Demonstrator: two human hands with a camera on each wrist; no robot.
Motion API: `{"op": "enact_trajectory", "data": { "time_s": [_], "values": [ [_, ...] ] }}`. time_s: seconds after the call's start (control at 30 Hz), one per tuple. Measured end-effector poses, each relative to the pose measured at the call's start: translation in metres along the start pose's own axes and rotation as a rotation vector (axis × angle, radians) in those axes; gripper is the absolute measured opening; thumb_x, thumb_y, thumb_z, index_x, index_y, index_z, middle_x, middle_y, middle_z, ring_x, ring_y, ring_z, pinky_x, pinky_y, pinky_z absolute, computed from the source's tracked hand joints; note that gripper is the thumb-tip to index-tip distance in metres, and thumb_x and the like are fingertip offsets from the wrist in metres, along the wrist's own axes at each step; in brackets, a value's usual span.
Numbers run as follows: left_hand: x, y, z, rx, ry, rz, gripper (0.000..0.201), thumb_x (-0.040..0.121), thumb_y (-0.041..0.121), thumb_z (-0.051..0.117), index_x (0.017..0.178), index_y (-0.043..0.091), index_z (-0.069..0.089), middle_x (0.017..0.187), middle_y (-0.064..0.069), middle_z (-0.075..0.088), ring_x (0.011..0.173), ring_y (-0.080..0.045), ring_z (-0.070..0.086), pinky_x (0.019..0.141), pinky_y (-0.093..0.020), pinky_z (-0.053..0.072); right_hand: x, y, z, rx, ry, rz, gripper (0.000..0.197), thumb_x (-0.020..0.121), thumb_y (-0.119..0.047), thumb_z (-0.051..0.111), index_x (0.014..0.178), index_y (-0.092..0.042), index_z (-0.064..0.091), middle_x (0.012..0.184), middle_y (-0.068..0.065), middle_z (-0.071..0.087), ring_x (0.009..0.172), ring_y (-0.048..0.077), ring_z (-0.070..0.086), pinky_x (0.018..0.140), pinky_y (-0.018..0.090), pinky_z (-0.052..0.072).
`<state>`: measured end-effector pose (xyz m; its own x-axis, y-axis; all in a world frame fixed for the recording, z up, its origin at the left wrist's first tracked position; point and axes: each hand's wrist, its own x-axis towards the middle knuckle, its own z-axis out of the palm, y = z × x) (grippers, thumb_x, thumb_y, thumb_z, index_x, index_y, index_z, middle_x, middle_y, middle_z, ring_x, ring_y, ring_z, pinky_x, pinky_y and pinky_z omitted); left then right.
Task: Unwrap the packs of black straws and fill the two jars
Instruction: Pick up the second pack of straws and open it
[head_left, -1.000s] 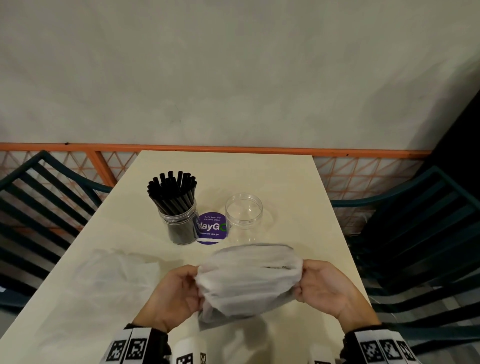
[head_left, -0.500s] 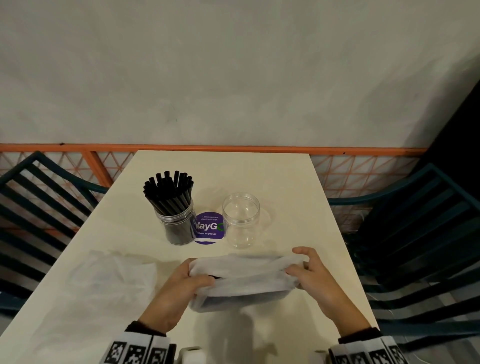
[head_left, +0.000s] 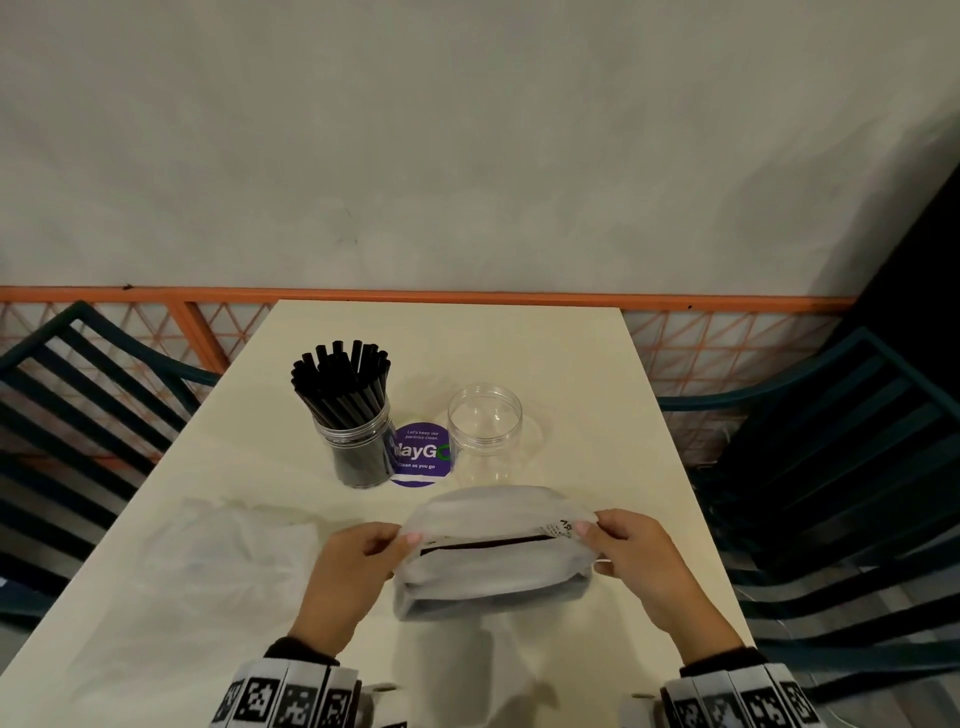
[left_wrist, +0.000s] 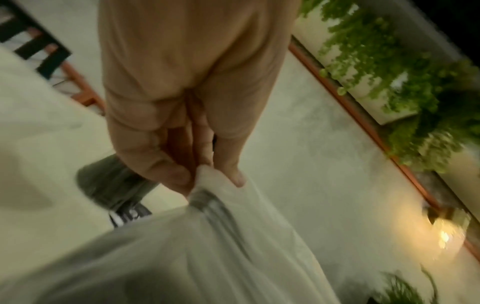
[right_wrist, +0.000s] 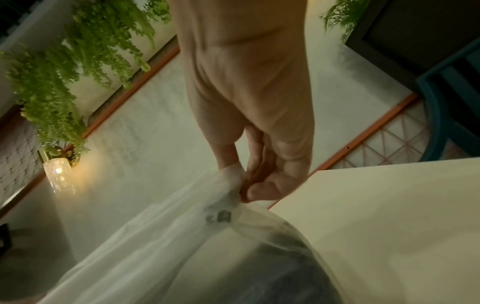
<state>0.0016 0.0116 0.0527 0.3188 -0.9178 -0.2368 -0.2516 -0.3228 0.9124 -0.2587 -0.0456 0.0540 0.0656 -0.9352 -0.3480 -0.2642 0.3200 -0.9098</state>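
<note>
Near the front edge of the surface (head_left: 519, 353) we hold a wrapped pack of black straws (head_left: 493, 553) between both hands; our left hand (head_left: 353, 566) pinches the wrapper's left end between thumb and fingers (left_wrist: 166, 168), and our right hand (head_left: 631, 553) pinches the right end the same way, its fingers (right_wrist: 262, 190) closed on the thin plastic beside a small printed mark. A second ago the pack stood bunched and taller between our palms; half a second ago it lay lower; now the wrapper is drawn taut sideways, and a dark slit runs along its top, which may be a seam parting, though the wrist views are too blurred for us to be sure. We judge that the opening of this second pack has just begun, so pouring is close but not yet possible. Behind the pack the left jar (head_left: 358, 447) already stands full of black straws (head_left: 343, 379); the right jar (head_left: 484, 428) is empty, just beyond the pack and beside a purple round sticker (head_left: 421, 454); a spent wrapper (head_left: 228, 545) lies flat to the left. A sudden tear could scatter straws, so the pull wants to be gentle.
</note>
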Motion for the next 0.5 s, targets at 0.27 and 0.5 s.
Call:
{"op": "enact_trajectory", "data": {
  "time_s": [0.27,0.5],
  "values": [
    [0.0,-0.009,0.001,-0.406,-0.191,-0.345,0.026,0.092,0.013,0.047,0.081,0.004,0.068,0.06,0.0,0.062,0.061,-0.013,0.05,0.054,-0.022,0.039,-0.002,0.003,0.004,0.36,-0.172,0.365,0.022,0.093,-0.014,0.049,0.077,-0.015,0.064,0.071,-0.001,0.059,0.062,0.011,0.046,0.055,0.023,0.029],
    [0.003,-0.013,-0.004,-0.688,-0.209,-0.479,0.029,0.083,0.005,0.045,0.056,0.011,0.055,0.059,-0.006,0.046,0.05,-0.011,0.045,0.057,-0.027,0.03,0.0,-0.001,-0.011,0.545,-0.264,0.516,0.03,0.08,-0.022,0.047,0.064,-0.013,0.071,0.059,-0.001,0.059,0.045,0.009,0.042,0.044,0.019,0.033]
  ]
}}
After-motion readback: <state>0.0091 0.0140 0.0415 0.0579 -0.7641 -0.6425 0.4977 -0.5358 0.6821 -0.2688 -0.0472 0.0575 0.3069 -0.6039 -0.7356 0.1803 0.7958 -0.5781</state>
